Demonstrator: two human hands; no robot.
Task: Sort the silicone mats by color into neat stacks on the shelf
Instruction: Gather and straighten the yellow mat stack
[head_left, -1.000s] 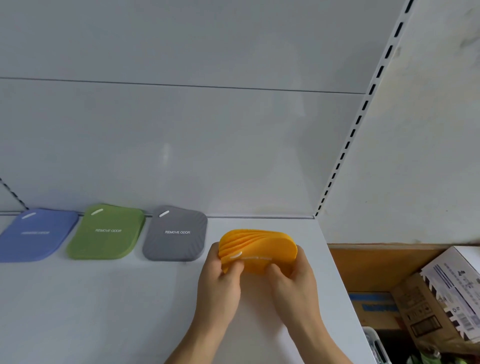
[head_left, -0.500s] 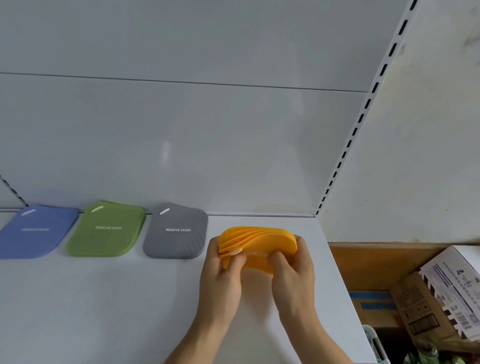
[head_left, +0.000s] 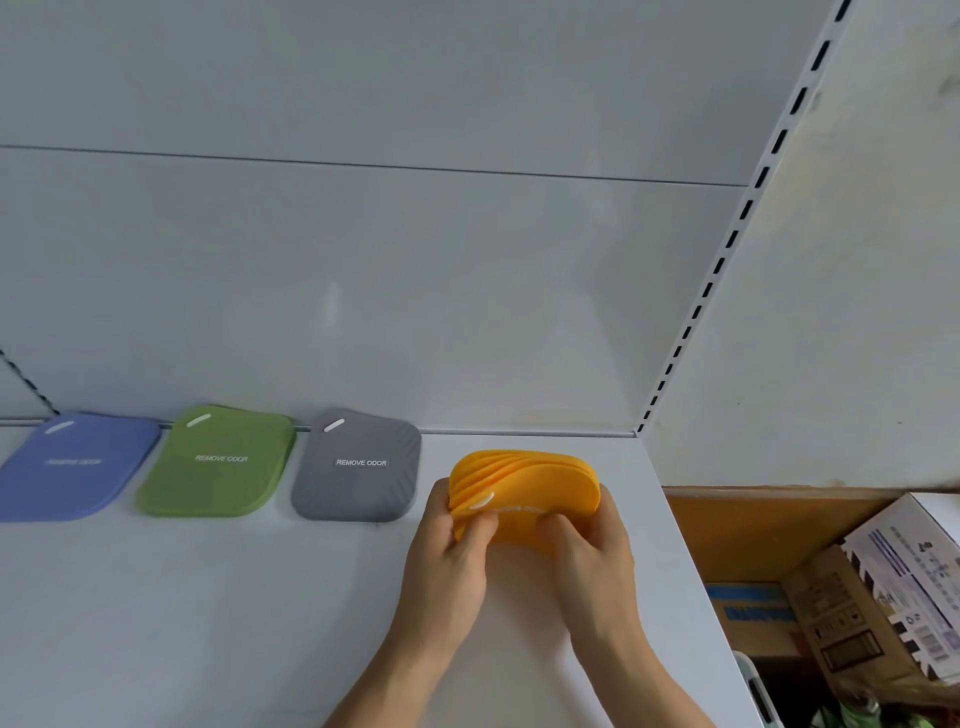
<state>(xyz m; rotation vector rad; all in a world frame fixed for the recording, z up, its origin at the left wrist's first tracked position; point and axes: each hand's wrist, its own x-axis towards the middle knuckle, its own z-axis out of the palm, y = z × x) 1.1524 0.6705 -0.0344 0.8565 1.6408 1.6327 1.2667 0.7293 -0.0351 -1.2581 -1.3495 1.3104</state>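
Several orange silicone mats are bunched in a fanned, tilted stack just above the white shelf. My left hand grips the stack's left side with the thumb on its front face. My right hand grips the right side. To the left, along the back wall, lie a grey mat stack, a green mat stack and a blue mat stack, each flat. The grey and green ones read "REMOVE ODOR".
The shelf ends at its right edge close beside my right hand. Beyond it, lower down, stand cardboard boxes. A slotted upright runs up the back right corner.
Both hands have carried the orange mats slightly farther toward the back wall. The grip on both sides is unchanged.
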